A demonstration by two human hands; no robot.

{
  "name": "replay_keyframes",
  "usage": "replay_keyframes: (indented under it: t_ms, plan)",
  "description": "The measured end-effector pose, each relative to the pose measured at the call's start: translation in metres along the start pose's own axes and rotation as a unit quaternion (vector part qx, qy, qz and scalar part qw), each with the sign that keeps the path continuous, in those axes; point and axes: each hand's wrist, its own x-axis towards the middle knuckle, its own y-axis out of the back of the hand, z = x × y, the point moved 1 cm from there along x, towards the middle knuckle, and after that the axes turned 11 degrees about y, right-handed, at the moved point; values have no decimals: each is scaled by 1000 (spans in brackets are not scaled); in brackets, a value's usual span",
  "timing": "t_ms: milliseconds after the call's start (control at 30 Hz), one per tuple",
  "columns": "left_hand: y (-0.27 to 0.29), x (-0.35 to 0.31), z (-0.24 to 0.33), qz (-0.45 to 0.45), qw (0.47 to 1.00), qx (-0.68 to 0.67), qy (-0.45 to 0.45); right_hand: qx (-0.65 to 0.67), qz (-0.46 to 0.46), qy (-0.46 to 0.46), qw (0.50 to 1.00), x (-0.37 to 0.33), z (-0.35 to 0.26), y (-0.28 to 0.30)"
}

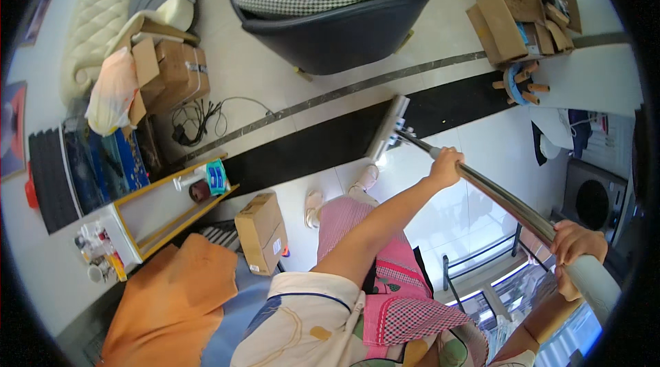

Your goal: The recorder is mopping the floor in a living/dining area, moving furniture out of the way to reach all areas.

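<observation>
A mop with a long metal pole (509, 203) slants across the right half of the view. Its flat, wide silver head (389, 127) lies over the border between the black floor strip (440, 110) and the white tiles. My left hand (447, 166) is wrapped round the lower part of the pole, near a grey collar. Higher up, my right hand (579, 251) grips the same pole by its thick pale grey upper end (595, 284). My feet in light slippers (366, 176) stand on the tiles left of the mop head.
A black armchair (337, 30) piled with clothes stands ahead. An open cardboard box (515, 16) and an upside-down stool (520, 83) are at far right. Black cables (196, 123) lie on the floor at left, near another box (172, 78). A closed carton (261, 233) sits left of my legs.
</observation>
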Motion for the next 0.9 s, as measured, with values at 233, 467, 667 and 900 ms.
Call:
replay_keyframes:
  t_ms: [233, 467, 667, 900]
  plan:
    - [0, 11, 26, -83, 994, 68, 21, 10, 87, 48, 995, -22, 15, 27]
    - [91, 7, -10, 90, 987, 130, 16, 261, 118, -27, 958, -20, 72, -2]
    - [149, 37, -80, 74, 975, 208, -12, 358, 42, -42, 932, 17, 132, -43]
    - [28, 99, -23, -128, 980, 135, -70, 241, 183, -129, 944, 2, 88, 48]
